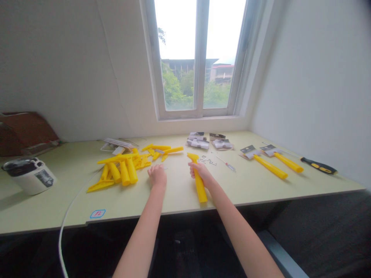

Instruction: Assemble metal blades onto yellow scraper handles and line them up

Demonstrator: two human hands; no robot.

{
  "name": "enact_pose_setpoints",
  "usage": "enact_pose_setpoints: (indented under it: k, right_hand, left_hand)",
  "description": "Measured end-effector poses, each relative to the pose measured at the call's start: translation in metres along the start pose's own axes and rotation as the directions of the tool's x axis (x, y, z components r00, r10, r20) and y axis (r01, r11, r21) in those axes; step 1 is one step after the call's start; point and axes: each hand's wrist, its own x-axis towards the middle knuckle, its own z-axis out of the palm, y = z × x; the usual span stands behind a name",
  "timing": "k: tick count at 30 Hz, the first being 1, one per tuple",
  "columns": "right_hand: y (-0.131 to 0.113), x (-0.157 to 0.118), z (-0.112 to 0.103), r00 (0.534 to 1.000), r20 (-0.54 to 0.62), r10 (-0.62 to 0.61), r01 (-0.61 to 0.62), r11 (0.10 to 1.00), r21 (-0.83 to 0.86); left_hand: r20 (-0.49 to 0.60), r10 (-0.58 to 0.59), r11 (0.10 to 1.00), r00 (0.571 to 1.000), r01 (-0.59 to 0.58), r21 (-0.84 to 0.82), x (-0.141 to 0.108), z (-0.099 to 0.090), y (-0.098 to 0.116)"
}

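Right hand [203, 173] wrapped around a yellow plastic handle [199, 186], fingers pressed together near the flared head end, butt end angled toward the body. Firm closed grip, apparently for steadying the part. Left hand [157, 175] low at frame centre, just right of a pile of yellow plastic parts [123, 168], fingers curled inward. Fingertips hidden; any pinch on something small: cannot tell.

Pile sits loose, within easy reach of the left hand, likely as open stock. Small metal screws [207, 160] scattered just above the right hand, spread flat, probably for easy picking. Thin small screwdriver [227, 165] just right of them. Grey-and-white card packets [209, 141] in two small groups at the back edge, near the window. Two yellow-handled tools with card tags [271, 166] side by side at right, apparently parked clear of the working area. Black-and-yellow screwdriver [319, 165] at far right.

Pale green desk [232, 189] running wall to wall, blue-outlined number sticker [97, 213] near front edge. White cable [65, 227] dropping off front left. White-and-black container [30, 175] at left, brown cardboard [26, 133] upper left. Window [199, 58] centred above, trees and buildings outside. Plain white walls both sides.
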Motion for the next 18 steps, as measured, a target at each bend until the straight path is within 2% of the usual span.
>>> enact_pose_setpoints:
  k: [4,6,8,11,13,16,18]
  right_hand:
    - [0.004,-0.006,0.005,0.995,-0.062,0.076,-0.085,0.983,-0.163]
    - [0.005,-0.006,0.006,0.991,-0.101,0.092,-0.111,0.974,-0.200]
    - [0.006,-0.004,0.006,0.990,-0.090,0.111,-0.127,0.971,-0.202]
    - [0.005,-0.001,0.006,0.990,-0.077,0.117,-0.129,0.973,-0.190]
    - [0.004,0.000,0.005,0.991,-0.094,0.097,-0.113,0.976,-0.186]
    - [0.003,-0.002,0.005,0.991,-0.130,0.031,-0.062,0.970,-0.236]
    - [0.002,-0.005,0.006,0.989,-0.145,-0.019,-0.029,0.947,-0.321]
  left_hand:
    - [-0.006,0.038,0.999,0.999,-0.038,-0.014,0.000,-0.001,0.000]
    - [0.000,0.052,0.998,0.999,-0.052,-0.022,0.000,0.000,0.000]
    - [0.007,0.053,0.997,0.999,-0.053,-0.048,0.001,0.002,-0.001]
    - [-0.007,0.073,0.986,0.997,-0.073,-0.151,0.003,0.004,-0.002]
    - [-0.039,0.083,0.954,0.996,-0.090,-0.286,0.005,0.005,-0.003]
    - [-0.155,0.006,0.817,0.988,-0.094,-0.570,0.009,0.005,-0.002]
    - [-0.179,-0.103,0.636,0.978,-0.074,-0.768,0.011,0.003,0.000]
